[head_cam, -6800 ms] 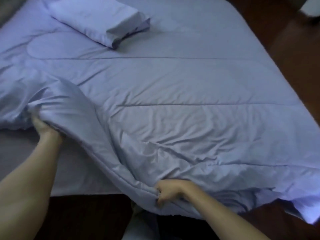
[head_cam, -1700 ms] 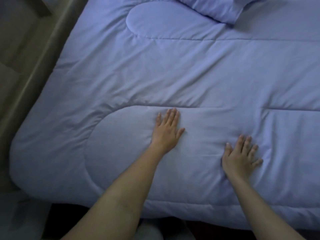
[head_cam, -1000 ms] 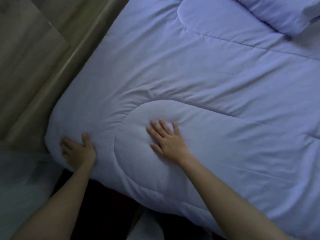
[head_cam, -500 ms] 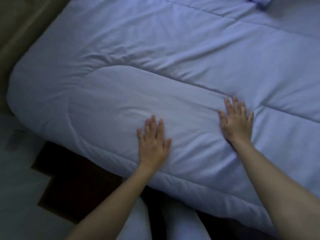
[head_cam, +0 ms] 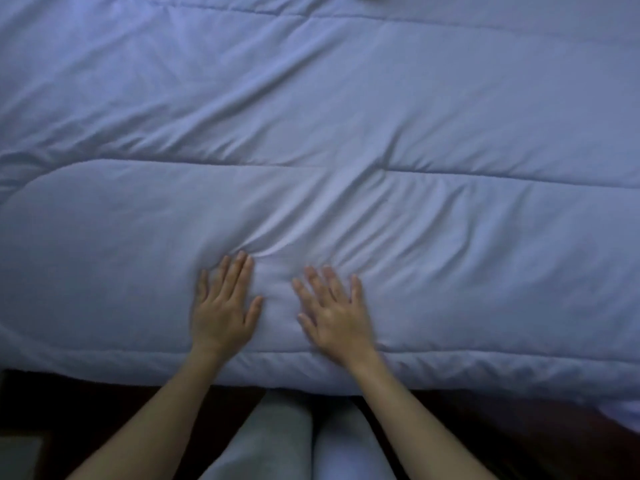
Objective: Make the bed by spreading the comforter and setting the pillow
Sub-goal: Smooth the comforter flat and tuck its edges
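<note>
Pale lavender-blue over the whole comforter, plain in cloth, patterned only by quilting seams stitched in the same colour: long straight lines across, one bending into a rounded panel end at left. Deeper slate-blue in the creases and folds near the middle; lighter, almost whitish lilac on the raised ridges. Below the near edge, very dark brown floor with a reddish cast at right. Light grey-blue, unpatterned trousers against that dark strip. In the lower left corner, a dull grey patch, too dim to identify.
</note>
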{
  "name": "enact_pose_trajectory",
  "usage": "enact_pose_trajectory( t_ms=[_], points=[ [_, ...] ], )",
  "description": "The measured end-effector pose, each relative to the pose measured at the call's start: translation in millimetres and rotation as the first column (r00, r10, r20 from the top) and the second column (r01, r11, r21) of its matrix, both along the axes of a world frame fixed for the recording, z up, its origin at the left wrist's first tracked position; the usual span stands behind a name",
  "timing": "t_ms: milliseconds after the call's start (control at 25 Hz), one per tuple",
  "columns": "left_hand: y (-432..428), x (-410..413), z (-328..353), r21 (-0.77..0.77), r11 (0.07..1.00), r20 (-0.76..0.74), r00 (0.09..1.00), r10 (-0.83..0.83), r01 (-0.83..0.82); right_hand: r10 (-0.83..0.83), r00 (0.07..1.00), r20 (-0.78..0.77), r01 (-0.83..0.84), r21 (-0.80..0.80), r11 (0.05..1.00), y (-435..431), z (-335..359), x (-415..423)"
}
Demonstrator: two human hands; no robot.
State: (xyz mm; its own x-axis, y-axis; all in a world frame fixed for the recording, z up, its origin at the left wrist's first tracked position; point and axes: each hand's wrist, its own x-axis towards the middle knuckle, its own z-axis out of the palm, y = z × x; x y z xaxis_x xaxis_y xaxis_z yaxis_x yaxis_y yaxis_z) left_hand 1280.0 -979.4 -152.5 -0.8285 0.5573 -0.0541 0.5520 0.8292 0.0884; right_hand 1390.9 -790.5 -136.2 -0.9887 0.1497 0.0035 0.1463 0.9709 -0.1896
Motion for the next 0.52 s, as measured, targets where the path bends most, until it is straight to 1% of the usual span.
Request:
enact_pose_trajectory(
  t_ms=[40, 80, 200, 240, 320, 360, 400, 440, 520],
  points=[
    [2.1, 0.1, -1.4, 0.003, 1.0, 0.001, 1.0, 0.009, -0.009, 0.065, 0.997, 0.027, -0.066, 0.013, 0.998, 5.9, -5.3, 7.5],
    [2.9, 1.3, -2.3, 0.013, 1.0, 0.003, 1.0, 0.014, -0.015, 0.036, 0.999, 0.02, -0.037, 0.024, 0.999, 24.1, -10.2, 14.2],
    [5.6, 3.7, 1.2, 0.025, 1.0, 0.008, 1.0, 0.017, -0.018, -0.215, 0.976, 0.041, 0.209, 0.126, 0.97, 109.1, -10.4, 43.0],
    [10.0, 5.4, 3.1, 0.039, 0.998, 0.02, 0.999, 0.051, -0.051, -0.291, 0.956, 0.044, 0.282, 0.144, 0.949, 142.8, -11.1, 56.0],
    [33.7, 16.8, 14.4, 0.108, 0.969, 0.09, 0.973, 0.215, -0.224, -0.419, 0.905, 0.075, 0.409, 0.123, 0.904, 205.2, -9.0, 89.0],
    [54.9, 25.3, 20.0, 0.145, 0.948, 0.111, 0.957, 0.269, -0.283, -0.47, 0.878, 0.096, 0.458, 0.12, 0.881, 232.4, -7.7, 104.3],
    [81.4, 35.7, 25.4, 0.182, 0.945, 0.119, 0.96, 0.254, -0.273, -0.512, 0.85, 0.121, 0.499, 0.123, 0.858, 257.7, -7.1, 118.1],
    [113.0, 47.2, 31.3, 0.214, 0.958, 0.116, 0.979, 0.168, -0.19, -0.548, 0.825, 0.136, 0.535, 0.121, 0.836, 282.7, -6.8, 129.9],
    [185.6, 72.6, 40.5, 0.264, 0.963, 0.089, 0.993, -0.079, 0.053, -0.601, 0.785, 0.151, 0.589, 0.117, 0.799, 328.5, -1.5, 146.6]
  ],
)
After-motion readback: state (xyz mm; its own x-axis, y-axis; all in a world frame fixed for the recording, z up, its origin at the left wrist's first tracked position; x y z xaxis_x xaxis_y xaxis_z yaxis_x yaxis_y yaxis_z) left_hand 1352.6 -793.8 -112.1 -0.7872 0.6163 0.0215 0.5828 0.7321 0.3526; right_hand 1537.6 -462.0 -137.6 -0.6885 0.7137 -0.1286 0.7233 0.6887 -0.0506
